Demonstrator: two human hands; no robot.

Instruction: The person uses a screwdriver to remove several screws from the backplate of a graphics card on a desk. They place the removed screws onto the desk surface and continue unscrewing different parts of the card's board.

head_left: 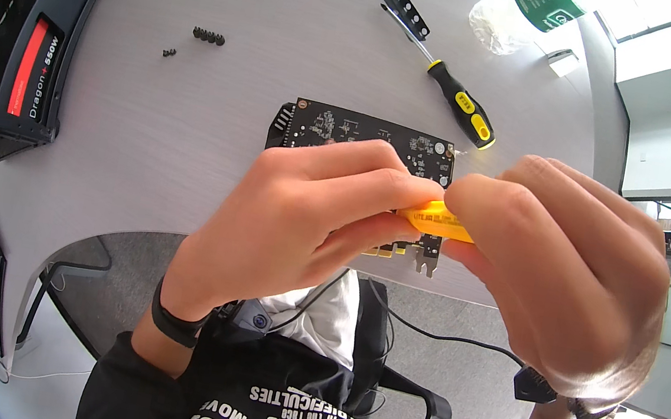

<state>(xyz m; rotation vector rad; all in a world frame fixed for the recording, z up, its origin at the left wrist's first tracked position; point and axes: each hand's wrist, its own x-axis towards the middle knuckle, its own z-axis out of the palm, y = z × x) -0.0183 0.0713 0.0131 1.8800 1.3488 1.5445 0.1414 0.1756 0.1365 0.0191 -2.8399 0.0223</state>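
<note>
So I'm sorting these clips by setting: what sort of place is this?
Probably an office desk used for computer repair: a bare circuit board, a screwdriver, loose screws and an open computer case on a grey table.

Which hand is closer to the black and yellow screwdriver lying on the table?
Right. The right hand sits just below the screwdriver handle's tip; the left hand is farther, down to its left.

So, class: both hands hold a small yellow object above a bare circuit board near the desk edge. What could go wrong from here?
1. The yellow object, pinched between the left hand and right hand, could slip onto the circuit board below and mark it.
2. The board's lower edge lies near the desk edge; a nudge might push it off.
3. The loose screws could roll away.
</note>
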